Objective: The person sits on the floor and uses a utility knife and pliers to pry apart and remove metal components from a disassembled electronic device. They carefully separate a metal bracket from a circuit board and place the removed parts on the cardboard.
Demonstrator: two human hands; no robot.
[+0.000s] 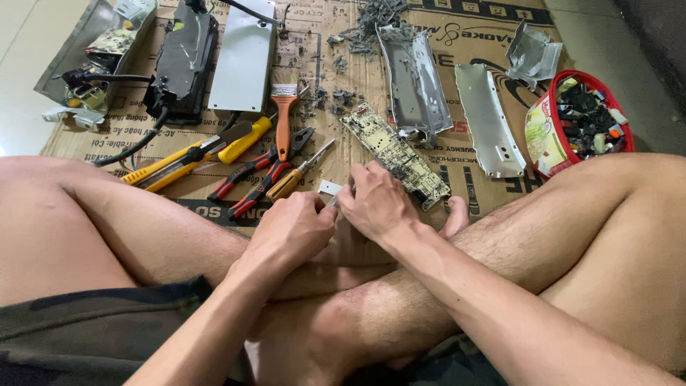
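I sit cross-legged on flattened cardboard. Both hands meet over my crossed feet and pinch one small whitish metal piece between them. My left hand grips its near end with curled fingers. My right hand holds the other end, fingers bent down. A long dusty circuit board lies just beyond my right hand. An orange-handled screwdriver lies just beyond my left hand.
Red-handled pliers, an orange-handled brush, a yellow knife and opened metal casings lie at the left. Two bent metal covers and a red basket of small parts sit at the right.
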